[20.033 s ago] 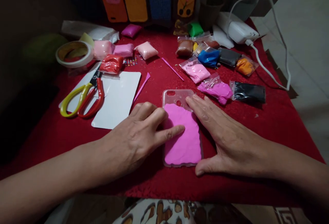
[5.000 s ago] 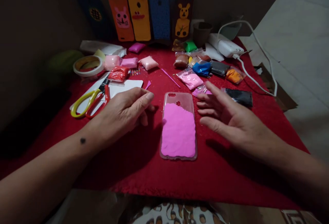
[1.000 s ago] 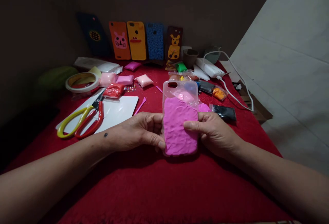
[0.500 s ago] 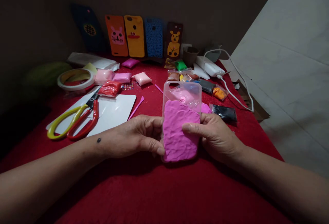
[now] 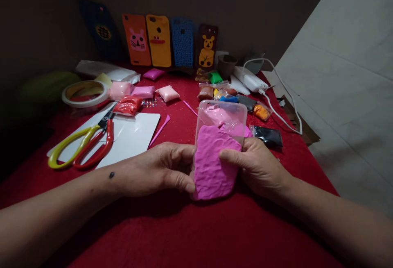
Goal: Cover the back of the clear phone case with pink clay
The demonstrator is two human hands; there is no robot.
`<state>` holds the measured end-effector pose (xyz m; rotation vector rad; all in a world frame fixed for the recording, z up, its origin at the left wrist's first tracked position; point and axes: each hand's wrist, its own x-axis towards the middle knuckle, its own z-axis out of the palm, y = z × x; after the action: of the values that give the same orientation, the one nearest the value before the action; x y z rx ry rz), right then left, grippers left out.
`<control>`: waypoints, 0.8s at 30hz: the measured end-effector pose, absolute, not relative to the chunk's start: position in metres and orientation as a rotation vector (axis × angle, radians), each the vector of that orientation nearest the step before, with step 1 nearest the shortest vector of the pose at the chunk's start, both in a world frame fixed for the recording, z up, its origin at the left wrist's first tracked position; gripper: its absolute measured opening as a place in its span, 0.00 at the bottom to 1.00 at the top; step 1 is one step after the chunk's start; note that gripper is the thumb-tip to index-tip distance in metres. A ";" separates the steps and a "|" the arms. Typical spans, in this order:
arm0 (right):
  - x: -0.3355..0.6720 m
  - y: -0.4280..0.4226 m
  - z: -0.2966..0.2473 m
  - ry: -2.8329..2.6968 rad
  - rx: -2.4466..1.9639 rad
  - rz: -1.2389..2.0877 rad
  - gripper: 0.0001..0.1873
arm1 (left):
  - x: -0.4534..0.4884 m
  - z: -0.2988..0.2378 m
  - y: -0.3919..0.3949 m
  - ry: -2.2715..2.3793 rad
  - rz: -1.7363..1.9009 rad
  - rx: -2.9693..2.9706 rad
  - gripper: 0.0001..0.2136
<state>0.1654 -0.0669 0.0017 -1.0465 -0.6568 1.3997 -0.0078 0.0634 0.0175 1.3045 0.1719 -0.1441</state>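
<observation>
Between both hands I hold a clear phone case (image 5: 241, 114), raised above the red cloth and leaning slightly to the right. Bumpy pink clay (image 5: 211, 173) covers its lower two thirds; the top part is bare and see-through. My left hand (image 5: 166, 169) grips the lower left edge, thumb at the corner and fingers behind. On the other side my right hand (image 5: 258, 161) holds the right edge, its thumb lying flat on the clay. The right fingers are mostly hidden behind the case. More pink clay (image 5: 236, 130) lies beyond the case.
Red-and-yellow-handled scissors (image 5: 89, 137) rest on white sheets (image 5: 132, 132), beside a tape roll (image 5: 86, 94). Clay packets, such as a red packet (image 5: 127, 105) and a black packet (image 5: 268, 136), are scattered around. Decorated phone cases (image 5: 158, 40) lean on the wall. A white cable (image 5: 285, 91) loops at right.
The phone case has tilted, its top swinging to the right and its bottom sinking a little. Both hands keep their hold. The view has shifted slightly.
</observation>
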 end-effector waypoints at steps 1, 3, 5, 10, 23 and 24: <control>0.166 -0.067 0.002 -0.674 -1.032 1.403 0.10 | -0.008 0.018 0.063 0.172 -0.143 1.308 0.10; 0.166 -0.068 0.004 -0.698 -1.018 1.402 0.09 | -0.008 0.017 0.063 0.190 -0.136 1.334 0.09; 0.166 -0.068 0.005 -0.685 -1.026 1.393 0.06 | -0.009 0.017 0.063 0.202 -0.126 1.360 0.08; 0.164 -0.067 0.003 -0.637 -1.034 1.384 0.03 | -0.008 0.018 0.063 0.195 -0.134 1.386 0.09; 0.163 -0.071 0.000 -0.681 -1.026 1.354 0.08 | -0.010 0.014 0.063 0.101 -0.075 1.531 0.05; 0.163 -0.072 -0.001 -0.685 -1.017 1.362 0.08 | -0.009 0.014 0.063 0.100 -0.074 1.529 0.05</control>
<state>0.1629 -0.0715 -0.0010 -1.0172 -0.6851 1.3622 -0.0095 0.0629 0.0140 1.5292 0.1004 -0.0736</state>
